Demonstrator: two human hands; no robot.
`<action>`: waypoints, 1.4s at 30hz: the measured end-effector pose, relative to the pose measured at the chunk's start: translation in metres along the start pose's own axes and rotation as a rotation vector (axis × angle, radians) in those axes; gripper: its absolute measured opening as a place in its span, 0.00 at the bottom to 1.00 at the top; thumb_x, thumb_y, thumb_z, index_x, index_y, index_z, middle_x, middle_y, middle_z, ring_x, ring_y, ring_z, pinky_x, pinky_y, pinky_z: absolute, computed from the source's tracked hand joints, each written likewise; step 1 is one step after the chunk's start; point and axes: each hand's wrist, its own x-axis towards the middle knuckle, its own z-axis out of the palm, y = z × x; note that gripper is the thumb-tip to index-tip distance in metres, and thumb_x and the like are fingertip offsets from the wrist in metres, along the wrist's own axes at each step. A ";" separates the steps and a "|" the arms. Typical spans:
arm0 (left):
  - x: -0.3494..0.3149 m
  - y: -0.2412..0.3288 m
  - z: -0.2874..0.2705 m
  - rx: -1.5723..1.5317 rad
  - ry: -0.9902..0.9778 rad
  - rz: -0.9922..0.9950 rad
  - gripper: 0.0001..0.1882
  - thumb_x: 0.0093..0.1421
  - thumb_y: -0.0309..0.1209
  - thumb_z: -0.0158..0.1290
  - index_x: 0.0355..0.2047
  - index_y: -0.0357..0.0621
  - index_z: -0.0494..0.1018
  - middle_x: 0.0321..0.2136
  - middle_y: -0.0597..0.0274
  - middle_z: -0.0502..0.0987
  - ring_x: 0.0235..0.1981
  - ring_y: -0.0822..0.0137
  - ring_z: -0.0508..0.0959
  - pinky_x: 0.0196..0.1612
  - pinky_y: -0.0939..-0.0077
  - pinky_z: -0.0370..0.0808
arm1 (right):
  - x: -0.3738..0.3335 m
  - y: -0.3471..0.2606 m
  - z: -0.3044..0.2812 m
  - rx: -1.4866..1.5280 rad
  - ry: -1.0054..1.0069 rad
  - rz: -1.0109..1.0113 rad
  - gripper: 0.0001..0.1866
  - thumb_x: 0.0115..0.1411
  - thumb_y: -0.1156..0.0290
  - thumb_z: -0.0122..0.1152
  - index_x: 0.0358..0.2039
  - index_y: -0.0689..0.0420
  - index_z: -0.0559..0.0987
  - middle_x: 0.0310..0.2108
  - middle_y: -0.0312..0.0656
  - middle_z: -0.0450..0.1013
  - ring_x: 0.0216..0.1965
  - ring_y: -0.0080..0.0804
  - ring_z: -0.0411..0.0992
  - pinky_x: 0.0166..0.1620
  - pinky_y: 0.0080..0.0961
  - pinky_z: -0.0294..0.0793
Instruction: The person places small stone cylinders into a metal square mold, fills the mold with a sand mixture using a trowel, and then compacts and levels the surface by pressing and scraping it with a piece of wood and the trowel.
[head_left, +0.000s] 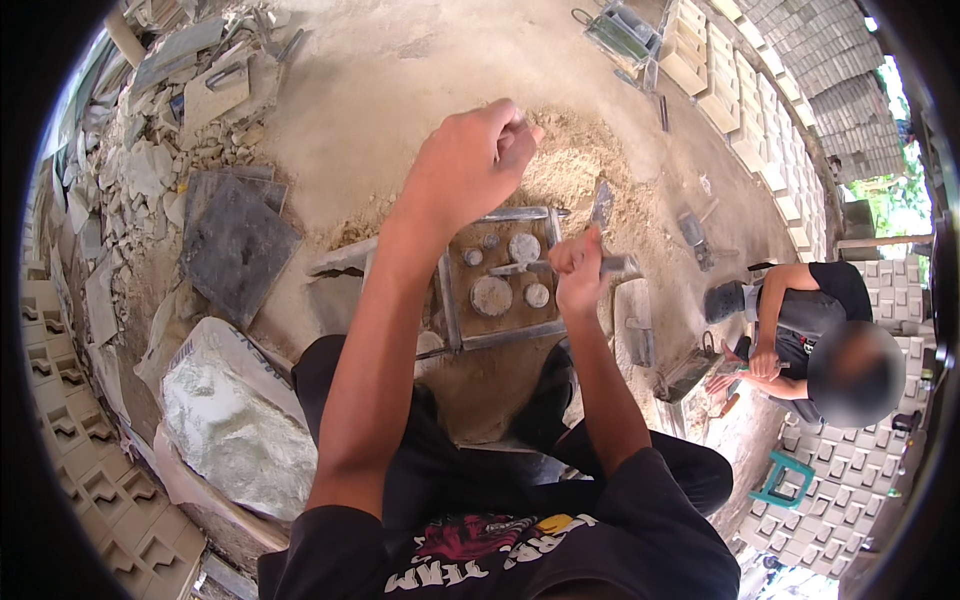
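My left hand (474, 160) is raised over the far edge of a square metal-framed mould (503, 341), its fingers curled closed. What it holds, if anything, is hidden. My right hand (578, 268) is closed around a narrow bar-shaped tool (522, 268), whose slim dark end reaches left over the mould while a thicker grey end sticks out to the right. Inside the frame, several round grey discs of different sizes, the largest one (491, 296) near the front, sit on a brown surface. Just beyond my right hand, a flat metal blade (601, 204) points away from me.
Loose sandy powder (575, 150) is heaped beyond the mould. Left are dark square plates (240, 245), rubble (150, 175) and an open sack of white powder (235, 415). At right, a person (810, 310) works by a green stool (783, 480); pale blocks (735, 90) stand stacked behind.
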 end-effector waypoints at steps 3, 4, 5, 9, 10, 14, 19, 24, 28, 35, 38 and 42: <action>-0.001 0.001 0.002 0.000 -0.011 0.001 0.14 0.62 0.35 0.54 0.29 0.34 0.71 0.16 0.60 0.69 0.18 0.73 0.65 0.24 0.74 0.66 | -0.008 0.009 -0.017 -0.171 -0.036 -0.045 0.25 0.70 0.63 0.45 0.14 0.52 0.57 0.11 0.31 0.54 0.13 0.19 0.49 0.19 0.23 0.46; -0.001 0.002 -0.001 -0.003 -0.007 0.013 0.14 0.62 0.35 0.54 0.29 0.34 0.71 0.16 0.60 0.69 0.18 0.73 0.66 0.24 0.74 0.66 | -0.009 0.010 -0.013 -0.220 -0.051 -0.065 0.25 0.70 0.63 0.45 0.14 0.52 0.57 0.11 0.31 0.54 0.13 0.19 0.49 0.19 0.23 0.46; -0.001 0.002 -0.002 0.011 -0.003 0.019 0.14 0.62 0.35 0.54 0.29 0.34 0.70 0.16 0.59 0.69 0.18 0.72 0.66 0.24 0.74 0.66 | -0.006 0.006 -0.012 -0.153 -0.038 -0.071 0.24 0.70 0.64 0.46 0.14 0.53 0.58 0.11 0.31 0.54 0.13 0.19 0.49 0.19 0.24 0.46; -0.003 0.001 0.002 0.041 -0.036 0.035 0.15 0.62 0.36 0.54 0.29 0.33 0.71 0.17 0.56 0.71 0.19 0.70 0.68 0.25 0.73 0.68 | 0.001 -0.007 -0.023 -0.002 -0.096 -0.152 0.23 0.69 0.66 0.47 0.15 0.53 0.60 0.11 0.30 0.52 0.13 0.20 0.49 0.19 0.23 0.46; -0.007 0.001 0.003 0.038 -0.065 0.021 0.15 0.62 0.36 0.55 0.29 0.33 0.71 0.17 0.55 0.71 0.19 0.70 0.68 0.26 0.73 0.69 | -0.006 -0.005 -0.028 0.002 -0.128 -0.173 0.23 0.69 0.66 0.47 0.14 0.53 0.60 0.11 0.30 0.52 0.13 0.20 0.49 0.19 0.23 0.46; -0.004 0.004 -0.003 0.044 -0.015 0.027 0.15 0.62 0.36 0.55 0.29 0.33 0.70 0.18 0.55 0.72 0.19 0.69 0.69 0.27 0.73 0.69 | 0.018 -0.013 -0.028 0.000 -0.116 -0.077 0.20 0.69 0.69 0.47 0.17 0.53 0.63 0.12 0.29 0.53 0.14 0.18 0.49 0.19 0.22 0.46; -0.004 0.009 -0.004 0.023 -0.039 0.004 0.14 0.62 0.35 0.54 0.29 0.33 0.70 0.17 0.56 0.72 0.19 0.70 0.68 0.26 0.74 0.68 | -0.001 -0.005 -0.021 -0.125 0.009 -0.070 0.23 0.68 0.72 0.50 0.13 0.52 0.60 0.12 0.28 0.53 0.15 0.16 0.50 0.20 0.21 0.49; -0.006 0.007 -0.003 0.044 -0.071 -0.003 0.13 0.62 0.33 0.54 0.29 0.32 0.70 0.17 0.58 0.71 0.19 0.71 0.67 0.26 0.73 0.67 | -0.014 -0.020 -0.027 -0.230 -0.018 -0.009 0.22 0.68 0.72 0.50 0.15 0.54 0.63 0.12 0.29 0.56 0.15 0.15 0.51 0.21 0.19 0.50; -0.008 0.004 -0.008 -0.014 -0.012 0.016 0.13 0.62 0.33 0.54 0.29 0.32 0.70 0.18 0.57 0.71 0.20 0.71 0.68 0.27 0.73 0.67 | -0.020 -0.029 -0.022 -0.315 -0.040 0.018 0.23 0.69 0.70 0.48 0.14 0.55 0.61 0.12 0.29 0.54 0.15 0.16 0.50 0.21 0.21 0.48; -0.008 0.001 -0.011 0.033 -0.026 -0.003 0.14 0.62 0.34 0.54 0.30 0.33 0.70 0.18 0.56 0.72 0.21 0.70 0.67 0.28 0.73 0.68 | -0.010 -0.024 -0.034 -0.274 -0.065 -0.052 0.24 0.68 0.73 0.48 0.13 0.53 0.60 0.12 0.28 0.55 0.15 0.15 0.51 0.21 0.21 0.50; -0.010 0.004 -0.009 0.031 -0.054 -0.023 0.14 0.62 0.35 0.54 0.29 0.33 0.70 0.18 0.57 0.71 0.21 0.70 0.66 0.28 0.73 0.67 | -0.006 -0.038 -0.022 -0.122 0.069 -0.137 0.24 0.69 0.73 0.46 0.13 0.53 0.60 0.12 0.28 0.55 0.15 0.15 0.51 0.20 0.21 0.49; -0.008 0.005 -0.008 0.022 -0.062 -0.016 0.14 0.62 0.35 0.54 0.29 0.33 0.70 0.17 0.58 0.70 0.20 0.71 0.66 0.27 0.74 0.66 | 0.010 -0.018 -0.038 -0.329 0.123 -0.149 0.27 0.71 0.64 0.41 0.12 0.51 0.56 0.10 0.31 0.49 0.13 0.20 0.49 0.20 0.24 0.51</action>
